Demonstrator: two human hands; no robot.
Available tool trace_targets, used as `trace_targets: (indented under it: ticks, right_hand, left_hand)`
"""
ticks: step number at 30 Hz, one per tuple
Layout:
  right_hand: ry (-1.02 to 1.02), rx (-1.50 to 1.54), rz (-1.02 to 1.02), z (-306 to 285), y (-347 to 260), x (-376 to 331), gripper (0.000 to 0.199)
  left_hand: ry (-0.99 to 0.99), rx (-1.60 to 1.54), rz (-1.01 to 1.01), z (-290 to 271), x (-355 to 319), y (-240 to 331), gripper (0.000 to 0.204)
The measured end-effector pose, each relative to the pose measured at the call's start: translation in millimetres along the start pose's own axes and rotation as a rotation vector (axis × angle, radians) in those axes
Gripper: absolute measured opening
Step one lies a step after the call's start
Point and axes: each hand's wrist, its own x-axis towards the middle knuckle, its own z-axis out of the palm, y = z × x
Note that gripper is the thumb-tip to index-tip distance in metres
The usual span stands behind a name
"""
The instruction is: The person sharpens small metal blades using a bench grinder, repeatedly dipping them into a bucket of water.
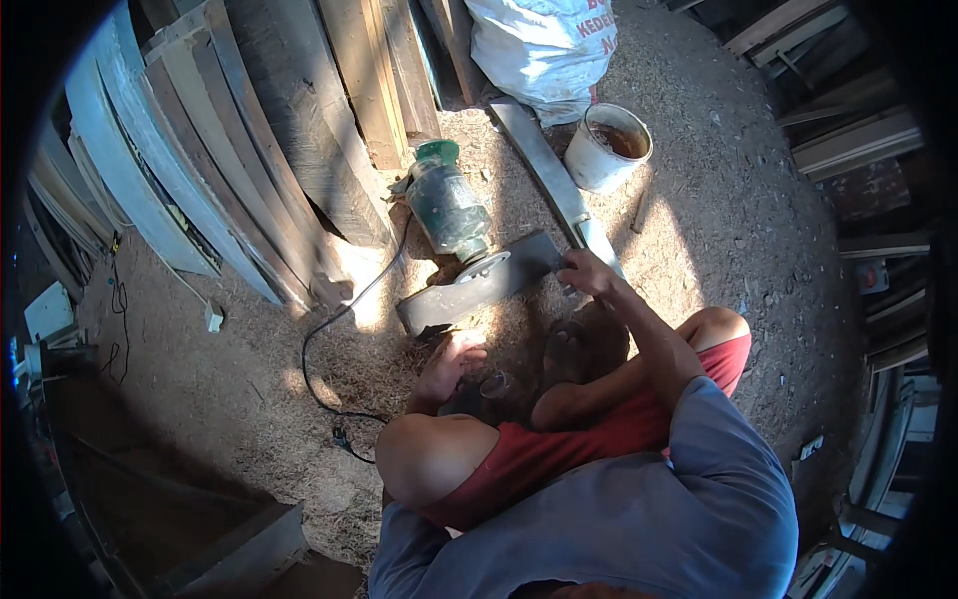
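Note:
A dark board (pixel 519 266) lies slantwise on the sawdust before my shins. Resting against its far edge is a green motor-driven power tool (pixel 449 205) with a pale round disc (pixel 483 268) at its near end. My left hand (pixel 454 365) is low beside the board's near left edge, fingers stretched out and apparently holding nothing. At the board's right end, my right hand (pixel 589 275) has its fingers curled closed. A small dark shape shows under those fingers, too unclear to name. Shadow between my legs hides part of the ground.
A black cable (pixel 306 364) curves from the tool to a plug (pixel 340 437) on the left. Ahead are a long grey board (pixel 544 165), a white bucket (pixel 609 155) with brown contents and a white sack (pixel 544 55). Planks (pixel 200 130) lean at the far left.

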Motion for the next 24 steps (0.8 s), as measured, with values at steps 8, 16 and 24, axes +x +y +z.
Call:
trace_targets:
  ticks: [8,16,24]
  right_hand:
    - [0.419,-0.258,0.157,-70.0,142.6,54.5,0.013]
    - [0.524,-0.493,0.009,-63.3,104.5,71.1,0.013]
    - [0.408,-0.179,0.211,-98.0,76.9,82.1,0.030]
  left_hand:
    - [0.241,-0.044,0.147,-38.2,-42.8,17.0,0.052]
    - [0.432,-0.159,0.209,-74.9,-64.9,17.8,0.051]
    - [0.337,-0.156,0.194,-32.5,-12.7,-11.8,0.046]
